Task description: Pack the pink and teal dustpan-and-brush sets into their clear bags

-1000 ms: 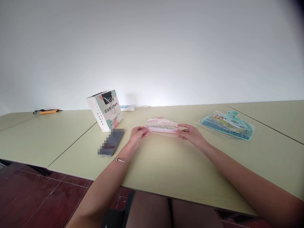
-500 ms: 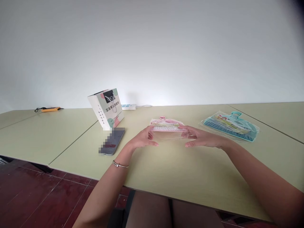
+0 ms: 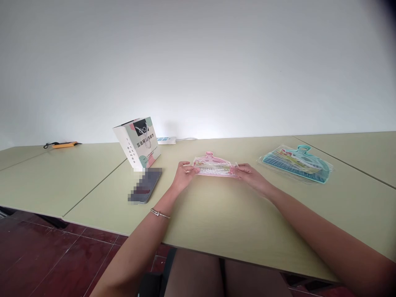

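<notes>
A pink dustpan and brush set (image 3: 215, 166) in clear plastic wrapping is between my hands, its handle pointing away from me. My left hand (image 3: 185, 173) pinches its left end with the thumb on top. At the right end, my right hand (image 3: 246, 173) grips it the same way. Whether the set rests on the table or is slightly raised, I cannot tell. Farther right lies a teal dustpan and brush set (image 3: 298, 163), also wrapped in clear plastic, which neither hand touches.
On the pale table (image 3: 235, 222), a printed paper bag (image 3: 139, 142) stands to the left with a dark phone (image 3: 150, 183) in front of it. A white power strip (image 3: 166, 140) lies by the wall. An orange object with a black cord (image 3: 64, 144) is at the far left.
My fingers have closed on the two ends of the pink set, thumbs now on top. Its near edge has tilted, showing more of its printed face. The teal set stays put.
</notes>
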`<action>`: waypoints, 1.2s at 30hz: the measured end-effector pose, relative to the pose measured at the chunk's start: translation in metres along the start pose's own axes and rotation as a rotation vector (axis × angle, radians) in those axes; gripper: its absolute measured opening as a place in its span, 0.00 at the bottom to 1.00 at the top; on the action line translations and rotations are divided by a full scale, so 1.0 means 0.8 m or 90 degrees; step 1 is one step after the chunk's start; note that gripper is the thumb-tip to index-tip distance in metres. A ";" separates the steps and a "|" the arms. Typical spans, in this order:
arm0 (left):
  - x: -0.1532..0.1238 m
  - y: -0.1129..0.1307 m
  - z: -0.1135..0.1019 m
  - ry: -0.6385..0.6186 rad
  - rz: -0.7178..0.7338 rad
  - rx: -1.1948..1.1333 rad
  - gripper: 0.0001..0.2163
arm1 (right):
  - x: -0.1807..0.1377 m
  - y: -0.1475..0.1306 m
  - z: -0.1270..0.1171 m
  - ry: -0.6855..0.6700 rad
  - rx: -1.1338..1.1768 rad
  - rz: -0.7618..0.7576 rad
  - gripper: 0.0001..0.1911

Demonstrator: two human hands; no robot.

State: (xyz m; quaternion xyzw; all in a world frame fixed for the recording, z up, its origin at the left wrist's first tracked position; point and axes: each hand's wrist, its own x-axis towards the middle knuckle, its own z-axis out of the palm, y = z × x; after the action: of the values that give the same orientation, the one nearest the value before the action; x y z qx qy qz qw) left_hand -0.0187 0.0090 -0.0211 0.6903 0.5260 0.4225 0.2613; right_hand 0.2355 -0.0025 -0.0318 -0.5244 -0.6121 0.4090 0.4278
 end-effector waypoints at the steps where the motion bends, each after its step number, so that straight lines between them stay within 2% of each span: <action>1: 0.000 -0.002 0.001 -0.016 -0.015 -0.015 0.09 | 0.000 0.002 0.004 -0.016 0.044 0.017 0.19; 3: 0.000 -0.004 0.002 -0.050 -0.043 -0.022 0.12 | -0.001 0.006 0.010 -0.016 0.095 0.056 0.15; 5: -0.001 -0.004 0.001 -0.043 -0.054 0.015 0.14 | -0.001 0.008 0.012 0.004 0.115 0.090 0.12; 8: -0.004 0.001 -0.005 -0.029 -0.066 0.085 0.14 | -0.002 0.003 0.002 -0.016 0.116 0.125 0.13; 10: -0.008 0.006 -0.009 -0.093 -0.088 0.079 0.13 | -0.005 -0.004 -0.010 -0.087 0.087 0.142 0.17; 13: -0.013 0.009 -0.013 -0.229 -0.112 0.020 0.20 | -0.013 -0.016 -0.025 -0.198 -0.020 0.153 0.21; 15: -0.015 0.008 -0.013 -0.293 -0.103 -0.015 0.23 | -0.017 -0.022 -0.029 -0.216 -0.115 0.145 0.22; 18: -0.016 0.005 -0.011 -0.345 -0.082 -0.048 0.24 | -0.019 -0.024 -0.024 -0.199 -0.209 0.117 0.26; 21: -0.017 0.006 -0.010 -0.363 -0.079 -0.049 0.23 | -0.018 -0.023 -0.020 -0.201 -0.243 0.080 0.28; 26: -0.018 0.010 -0.009 -0.389 -0.077 -0.047 0.22 | -0.016 -0.024 -0.033 -0.257 -0.292 0.064 0.23; 36: -0.017 0.005 -0.002 -0.399 -0.078 -0.085 0.24 | -0.015 -0.026 -0.040 -0.267 -0.364 0.112 0.20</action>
State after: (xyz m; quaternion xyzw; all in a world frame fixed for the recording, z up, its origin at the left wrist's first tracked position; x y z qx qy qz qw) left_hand -0.0191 -0.0054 -0.0210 0.7350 0.4317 0.2067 0.4803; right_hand 0.2607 -0.0149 -0.0033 -0.5780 -0.7287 0.3555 0.0923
